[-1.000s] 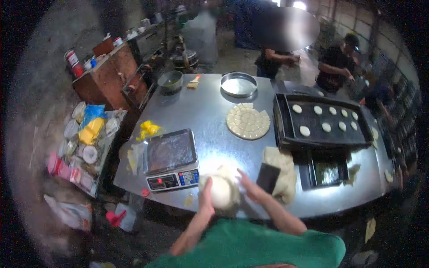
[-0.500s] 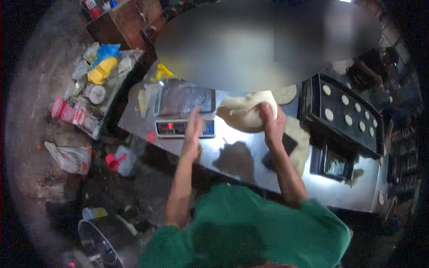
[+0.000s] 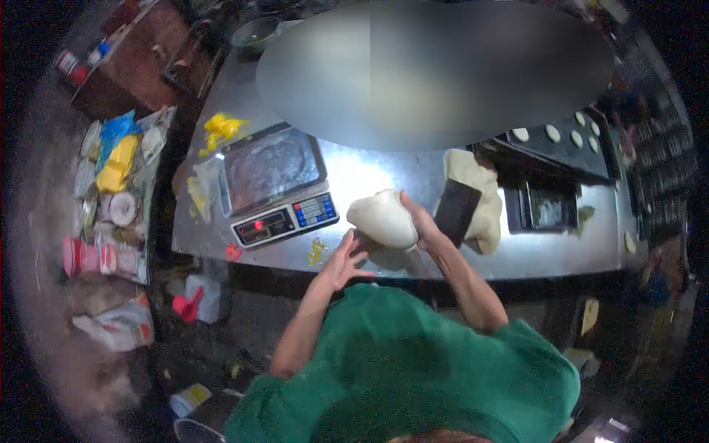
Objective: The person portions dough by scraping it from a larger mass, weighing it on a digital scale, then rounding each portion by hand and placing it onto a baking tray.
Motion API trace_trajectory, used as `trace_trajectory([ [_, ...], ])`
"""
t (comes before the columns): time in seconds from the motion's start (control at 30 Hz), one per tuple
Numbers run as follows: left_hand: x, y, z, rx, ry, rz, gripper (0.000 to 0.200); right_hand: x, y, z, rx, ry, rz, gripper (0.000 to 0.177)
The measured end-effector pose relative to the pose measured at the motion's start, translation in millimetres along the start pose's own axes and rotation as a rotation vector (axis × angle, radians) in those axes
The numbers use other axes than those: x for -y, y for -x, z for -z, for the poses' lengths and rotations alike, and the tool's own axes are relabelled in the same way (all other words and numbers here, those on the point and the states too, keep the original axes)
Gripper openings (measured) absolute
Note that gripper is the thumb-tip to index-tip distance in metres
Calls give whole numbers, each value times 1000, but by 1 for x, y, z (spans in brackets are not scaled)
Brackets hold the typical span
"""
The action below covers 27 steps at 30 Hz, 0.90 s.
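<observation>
Steel table point(image 3: 546, 251) was seen spanning the view, with a scale point(image 3: 277, 184) set at its left and a tray point(image 3: 561, 155) of small rounds at the far right. A ball of dough point(image 3: 382, 219) was held just above the table's near edge, between the scale and a dark scraper point(image 3: 456, 212). It was cupped from the right by the right hand point(image 3: 422, 225), fingers curled about it. The left hand point(image 3: 341, 262) was spread open just below it; whether it touched could not be told.

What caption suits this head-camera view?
Right hand holds dough ball over steel table beside digital scale; left hand open nearby.
</observation>
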State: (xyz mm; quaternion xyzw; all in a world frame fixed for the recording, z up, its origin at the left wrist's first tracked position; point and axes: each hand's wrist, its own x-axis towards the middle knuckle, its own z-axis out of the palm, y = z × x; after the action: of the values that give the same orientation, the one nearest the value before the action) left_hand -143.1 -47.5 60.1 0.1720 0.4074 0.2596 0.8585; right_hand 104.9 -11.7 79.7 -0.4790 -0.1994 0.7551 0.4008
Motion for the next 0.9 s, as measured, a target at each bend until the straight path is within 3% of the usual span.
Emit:
trace_trajectory([
  [0.07,-14,-8,-19,239,64,34,103,28,58,-46,85,-119,-60,74],
  [0.13,-14,-8,-31,366,-39,-220,104,7,70,-40,179,-286,-63,73],
  [0.2,-13,-14,-57,343,60,-226,87,7,85,-29,334,-389,-43,73],
  [0.3,-14,-38,-75,278,59,-187,68,13,103,3,284,-380,9,79],
  [0.33,-14,-43,-86,264,74,-192,64,19,113,14,132,-382,40,84],
  [0.4,-20,-35,-131,259,180,-267,61,14,117,59,221,-431,159,85],
  [0.43,-22,-19,-164,41,153,-312,62,10,121,71,180,-373,236,84],
  [0.47,-15,-21,-174,29,119,-306,62,4,126,68,-102,-277,269,77],
  [0.53,-3,-21,-187,-9,49,-310,61,-4,133,51,-17,-430,217,63],
  [0.63,26,-14,-192,155,-398,-651,61,29,172,50,-88,-455,135,49],
  [0.67,33,-12,-193,147,-421,-618,67,29,173,59,-115,-450,146,47],
  [0.73,33,-11,-192,105,-264,-340,80,31,171,77,-153,-430,133,44],
  [0.8,29,-14,-176,205,-73,-121,92,34,164,95,-338,-224,307,41],
  [0.9,53,-10,-204,-4,-513,-424,109,53,183,112,-203,105,413,32],
])
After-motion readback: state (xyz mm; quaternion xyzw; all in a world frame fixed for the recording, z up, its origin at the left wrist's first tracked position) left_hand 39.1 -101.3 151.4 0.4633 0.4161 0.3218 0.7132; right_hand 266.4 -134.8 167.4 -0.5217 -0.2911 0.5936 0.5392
